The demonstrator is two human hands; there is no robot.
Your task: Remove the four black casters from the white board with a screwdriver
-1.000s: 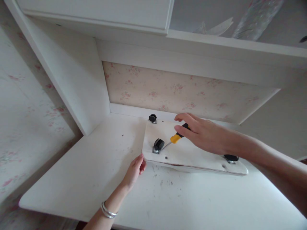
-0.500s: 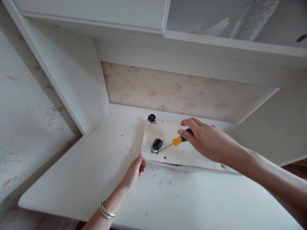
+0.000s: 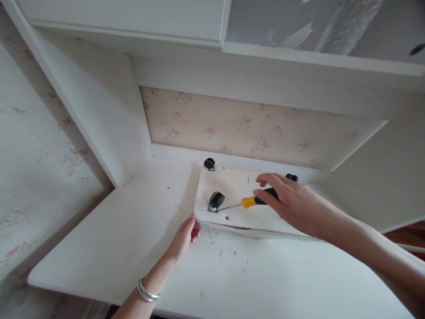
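My right hand (image 3: 287, 199) is closed around the black part of a yellow and black screwdriver (image 3: 249, 202). The metal shaft slants left, its tip at the base plate of the near black caster (image 3: 217, 200). This caster stands on a white board (image 3: 229, 188) with a chipped front edge. My left hand (image 3: 187, 232) pinches the board's near left corner. A second caster (image 3: 209, 163) is at the far left corner, and another black caster (image 3: 291, 177) shows partly behind my right hand. A dark hole (image 3: 227, 218) lies near the front edge.
The white desk top (image 3: 133, 248) has dark scuffs in front of the board. White side panels and an overhead cabinet (image 3: 126, 22) surround it. Clear plastic wrap (image 3: 348, 26) lies on the upper right shelf. Floral wallpaper (image 3: 215, 119) shows behind.
My right hand and the screwdriver handle have moved slightly right and down, so the shaft lies flatter. The caster behind my right hand now shows. My left hand stays at the corner.
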